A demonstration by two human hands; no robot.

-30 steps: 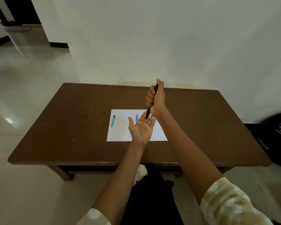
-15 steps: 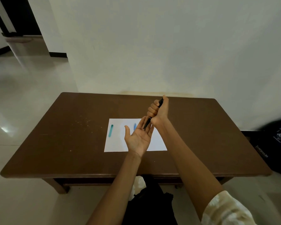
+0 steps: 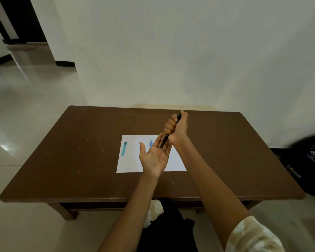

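Black pen [image 3: 164,142] is at frame centre, fist-gripped by R hand [image 3: 177,127]: fingers + thumb curled round the barrel, thumb on top. Its long axis runs diagonally, upper right to lower left, w/ the lower end pointing into L hand [image 3: 155,157] just below. L hand lies palm up, fingers straight, holding nothing. The pen end looks to meet the fingers near the palm, but touching or just above, can't tell. Both forearms come in from the bottom edge, hands above the white paper [image 3: 131,164] on the brown worktop [image 3: 80,151]. On the paper, left of the hands: teal stick [image 3: 124,148] & small blue piece [image 3: 151,143]. Likely next: a short push down into the palm.
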